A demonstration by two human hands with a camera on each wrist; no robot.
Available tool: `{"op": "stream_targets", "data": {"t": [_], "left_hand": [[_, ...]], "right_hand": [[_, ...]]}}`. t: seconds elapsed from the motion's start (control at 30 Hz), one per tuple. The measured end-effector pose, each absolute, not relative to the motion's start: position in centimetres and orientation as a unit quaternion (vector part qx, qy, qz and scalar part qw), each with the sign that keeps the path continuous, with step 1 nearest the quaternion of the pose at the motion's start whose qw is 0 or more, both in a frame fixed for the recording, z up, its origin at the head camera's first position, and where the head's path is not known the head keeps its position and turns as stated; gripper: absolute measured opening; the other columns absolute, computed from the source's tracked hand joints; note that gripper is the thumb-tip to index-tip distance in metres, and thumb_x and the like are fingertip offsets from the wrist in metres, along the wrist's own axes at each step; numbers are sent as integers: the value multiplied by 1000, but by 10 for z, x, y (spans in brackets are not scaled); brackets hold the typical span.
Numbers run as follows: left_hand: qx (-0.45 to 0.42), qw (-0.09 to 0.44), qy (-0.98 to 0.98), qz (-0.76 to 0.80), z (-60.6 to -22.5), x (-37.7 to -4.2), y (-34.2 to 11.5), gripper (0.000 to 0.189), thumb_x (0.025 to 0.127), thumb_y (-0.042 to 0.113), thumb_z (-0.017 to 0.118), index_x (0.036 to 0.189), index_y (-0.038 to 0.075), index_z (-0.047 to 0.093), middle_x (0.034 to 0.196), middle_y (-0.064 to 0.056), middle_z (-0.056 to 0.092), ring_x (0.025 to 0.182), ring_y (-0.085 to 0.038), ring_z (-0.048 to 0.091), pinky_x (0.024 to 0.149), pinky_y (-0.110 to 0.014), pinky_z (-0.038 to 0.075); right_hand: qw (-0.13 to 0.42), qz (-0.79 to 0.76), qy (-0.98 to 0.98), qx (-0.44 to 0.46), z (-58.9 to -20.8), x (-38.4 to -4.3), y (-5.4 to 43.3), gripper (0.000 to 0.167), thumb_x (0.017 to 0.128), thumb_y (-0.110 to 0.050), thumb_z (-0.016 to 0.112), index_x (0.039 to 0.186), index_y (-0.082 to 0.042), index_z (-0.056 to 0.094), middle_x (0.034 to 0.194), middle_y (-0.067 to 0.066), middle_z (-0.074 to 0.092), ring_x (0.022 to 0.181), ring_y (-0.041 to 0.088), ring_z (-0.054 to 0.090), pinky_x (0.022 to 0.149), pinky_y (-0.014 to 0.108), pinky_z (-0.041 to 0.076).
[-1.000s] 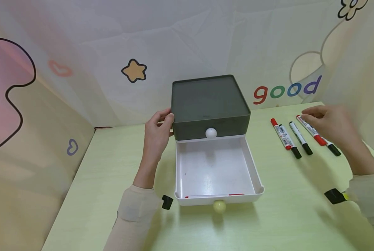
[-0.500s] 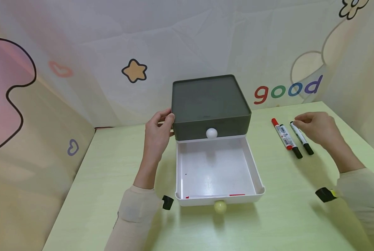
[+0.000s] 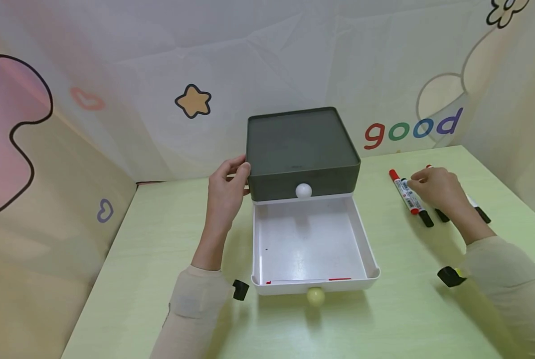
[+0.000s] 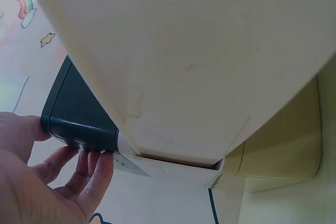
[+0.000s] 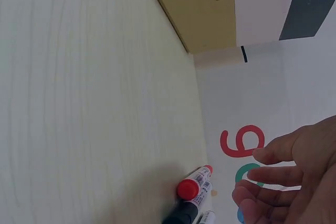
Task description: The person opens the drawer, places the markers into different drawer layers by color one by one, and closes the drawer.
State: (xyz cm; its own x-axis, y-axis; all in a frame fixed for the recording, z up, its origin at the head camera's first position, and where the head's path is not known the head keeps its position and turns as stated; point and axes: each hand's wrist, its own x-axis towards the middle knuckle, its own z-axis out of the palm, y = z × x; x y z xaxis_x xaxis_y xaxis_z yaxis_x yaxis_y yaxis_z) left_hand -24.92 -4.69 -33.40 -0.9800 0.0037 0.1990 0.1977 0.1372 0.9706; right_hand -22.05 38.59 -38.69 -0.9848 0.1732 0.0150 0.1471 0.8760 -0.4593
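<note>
My left hand (image 3: pixel 226 187) holds the left side of a small drawer cabinet near its dark grey-green top (image 3: pixel 300 144). In the left wrist view, the thumb lies at the cabinet's edge and the curled fingers (image 4: pixel 94 182) touch its side. A white drawer (image 3: pixel 312 286) stands pulled out, with red marks along the inside of its front. Above the markers on the right hovers my right hand (image 3: pixel 440 189), loosely bent with nothing held. Nearest its fingertips lie a red marker (image 3: pixel 404 192) and a black-capped marker (image 3: pixel 424 218), side by side. The hand partly hides several others, including another black-capped marker (image 3: pixel 481 213).
The pale green table (image 3: pixel 182 224) bears everything. Behind it hangs a printed white curtain (image 3: pixel 159 134). A yellowish lower tier (image 5: pixel 205 19) of the cabinet shows in the right wrist view. A white knob (image 3: pixel 303 190) sticks out from the top tier.
My right hand has moved left across the markers, from the far-right ones toward the red and black pair. The left hand, cabinet and drawer have kept their places.
</note>
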Motion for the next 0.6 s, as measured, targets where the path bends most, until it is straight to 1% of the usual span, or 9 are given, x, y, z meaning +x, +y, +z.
{"op": "stream_targets", "data": {"t": [0.07,0.13,0.23,0.37,0.47,0.53,0.6], "left_hand": [[-67,74,-750,-653,-334,-249,-47,36,104,23,58,137,12,67,115,-8,65,95,-25,67,85,-39,61],[-68,74,-750,-653,-333,-249,-47,36,104,23,58,137,11,67,115,-8,65,95,-25,67,85,-39,61],[-67,74,-750,-654,-334,-249,-47,36,104,23,58,137,11,67,114,-8,65,95,-25,67,85,-39,61],[-67,75,-749,-655,-333,-248,-47,36,103,22,58,137,11,67,114,-8,66,95,-25,67,85,-40,61],[-67,75,-749,-655,-333,-248,-47,36,103,22,58,137,11,67,115,-8,66,95,-25,67,85,-40,61],[-68,76,-749,-654,-333,-248,-47,36,103,23,58,137,11,67,115,-8,66,95,-25,67,85,-40,61],[-70,76,-749,-654,-334,-249,-47,36,103,23,58,137,11,67,115,-8,66,95,-25,67,86,-40,61]], "right_hand": [[26,226,-970,-81,-391,-224,387,44,104,-19,53,127,17,61,125,39,60,113,56,51,86,64,47],[22,222,-972,-78,-394,-228,388,44,104,-19,53,127,17,61,126,39,59,112,56,51,86,64,47],[11,225,-971,-80,-398,-231,389,45,104,-20,54,127,17,61,126,39,59,105,51,53,78,56,48],[-3,231,-969,-90,-403,-234,388,46,103,-20,54,126,18,61,118,37,62,91,41,54,65,42,46],[-7,233,-967,-100,-406,-236,385,45,102,-20,55,125,18,61,112,35,63,82,36,54,60,38,44],[-2,229,-968,-99,-408,-237,384,44,102,-19,56,124,19,62,109,34,64,78,35,54,59,37,43],[3,227,-969,-99,-409,-238,383,43,101,-18,57,122,19,63,102,31,64,75,34,54,58,37,42]]}}
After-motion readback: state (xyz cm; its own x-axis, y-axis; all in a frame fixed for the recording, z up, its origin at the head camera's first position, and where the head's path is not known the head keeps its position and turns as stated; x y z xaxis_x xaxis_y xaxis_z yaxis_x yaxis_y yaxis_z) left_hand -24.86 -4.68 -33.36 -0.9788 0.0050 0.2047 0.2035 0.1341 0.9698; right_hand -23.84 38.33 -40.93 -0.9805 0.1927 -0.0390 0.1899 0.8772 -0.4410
